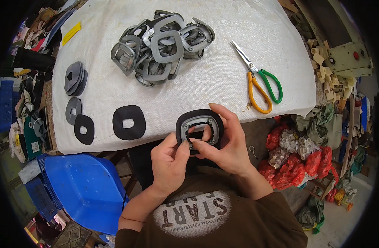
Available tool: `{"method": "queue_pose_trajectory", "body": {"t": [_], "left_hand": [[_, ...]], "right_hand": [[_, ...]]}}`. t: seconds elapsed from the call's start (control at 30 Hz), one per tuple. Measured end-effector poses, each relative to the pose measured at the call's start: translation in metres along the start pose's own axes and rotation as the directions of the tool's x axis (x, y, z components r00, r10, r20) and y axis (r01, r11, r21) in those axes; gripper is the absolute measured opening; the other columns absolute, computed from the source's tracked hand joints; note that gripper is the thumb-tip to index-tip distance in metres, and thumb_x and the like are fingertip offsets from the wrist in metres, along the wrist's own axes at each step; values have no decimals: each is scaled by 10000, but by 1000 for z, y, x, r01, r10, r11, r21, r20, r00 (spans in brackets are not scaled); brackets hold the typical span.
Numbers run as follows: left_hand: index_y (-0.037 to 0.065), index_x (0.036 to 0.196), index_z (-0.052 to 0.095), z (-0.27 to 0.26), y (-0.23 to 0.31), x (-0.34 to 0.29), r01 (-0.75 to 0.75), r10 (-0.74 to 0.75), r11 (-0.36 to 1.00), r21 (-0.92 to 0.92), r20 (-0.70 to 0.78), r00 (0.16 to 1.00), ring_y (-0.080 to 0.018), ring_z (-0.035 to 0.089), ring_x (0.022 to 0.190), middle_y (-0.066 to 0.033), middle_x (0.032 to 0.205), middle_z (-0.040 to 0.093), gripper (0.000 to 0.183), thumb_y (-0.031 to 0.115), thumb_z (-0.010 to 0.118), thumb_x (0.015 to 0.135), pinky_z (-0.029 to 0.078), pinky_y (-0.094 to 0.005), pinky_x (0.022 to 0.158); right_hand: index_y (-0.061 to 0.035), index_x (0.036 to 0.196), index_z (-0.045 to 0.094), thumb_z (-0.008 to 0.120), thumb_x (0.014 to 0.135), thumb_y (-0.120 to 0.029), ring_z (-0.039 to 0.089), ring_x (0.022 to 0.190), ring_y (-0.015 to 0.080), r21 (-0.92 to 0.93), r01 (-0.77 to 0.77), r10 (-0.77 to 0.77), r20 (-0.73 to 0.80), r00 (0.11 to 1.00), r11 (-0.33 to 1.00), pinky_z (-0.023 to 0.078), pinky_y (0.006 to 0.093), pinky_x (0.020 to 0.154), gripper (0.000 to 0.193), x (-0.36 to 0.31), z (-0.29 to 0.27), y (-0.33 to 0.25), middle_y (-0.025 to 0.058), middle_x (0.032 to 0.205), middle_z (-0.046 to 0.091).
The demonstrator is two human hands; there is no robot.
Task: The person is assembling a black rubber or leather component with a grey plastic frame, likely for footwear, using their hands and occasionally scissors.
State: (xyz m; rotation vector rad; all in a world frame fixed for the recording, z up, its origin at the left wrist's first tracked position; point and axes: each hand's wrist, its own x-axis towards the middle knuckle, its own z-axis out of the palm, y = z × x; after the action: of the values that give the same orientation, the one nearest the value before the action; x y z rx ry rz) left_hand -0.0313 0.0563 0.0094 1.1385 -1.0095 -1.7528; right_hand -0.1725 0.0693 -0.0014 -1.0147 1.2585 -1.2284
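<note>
So the piece being worked on is a grey plastic rounded-square frame [217, 124] with a black, soft-looking cover [193, 114] around its rim, right between the fingers of both hands. Left hand [169, 162] has thumb and fingertips pinched on the lower-left rim. Right hand [230, 144] wraps the right side, thumb down by the opening. Looks to me like the step is seating the cover around the frame. I'd say the next move calls for firm, even thumb pressure along the lower edge, with the other fingers steadying it so nothing twists. Just left of the fingers there's a flat black rounded-square piece with a centre hole [136, 130], lying loose. Up ahead of them, a heap of grey plastic frames [155, 47]. Off to their right, orange-and-green-handled metal scissors [251, 67], untouched, on the white woven sheet [222, 84].
</note>
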Motion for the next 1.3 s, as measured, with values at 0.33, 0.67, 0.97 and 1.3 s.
{"method": "queue_pose_trajectory", "body": {"t": [0.33,0.67,0.97,1.3], "left_hand": [[-72,1088,529,3,1,0,59,-59,998,-12,15,998,-98,576,807,-84,943,593,234,11,421,897,509,-236,700],[-46,1033,514,-5,-5,4,97,-69,957,-273,108,992,-149,596,838,-98,951,574,179,40,422,906,537,-277,693],[-62,992,542,3,3,2,69,-66,996,-51,68,996,-127,591,838,-103,950,600,167,34,443,897,543,-267,678],[-69,959,551,6,-11,-2,-88,81,985,150,54,995,-118,604,721,-102,838,619,161,38,453,891,531,-244,621]], "right_hand": [[-36,1251,414,676,715,-15,526,629,87,-290,193,-128,229,965,937,462,235,607,598,7,-16,-8,48,809,591],[-25,1311,294,644,763,25,559,738,103,171,-73,51,126,991,983,493,235,638,651,4,-11,-6,65,858,563],[9,1282,321,686,722,11,594,745,134,55,-73,71,50,996,996,494,244,653,669,10,-9,-12,94,828,576],[-8,1156,400,628,747,7,590,675,108,195,-200,203,4,979,960,473,219,575,468,14,-9,-8,78,761,581]]}}
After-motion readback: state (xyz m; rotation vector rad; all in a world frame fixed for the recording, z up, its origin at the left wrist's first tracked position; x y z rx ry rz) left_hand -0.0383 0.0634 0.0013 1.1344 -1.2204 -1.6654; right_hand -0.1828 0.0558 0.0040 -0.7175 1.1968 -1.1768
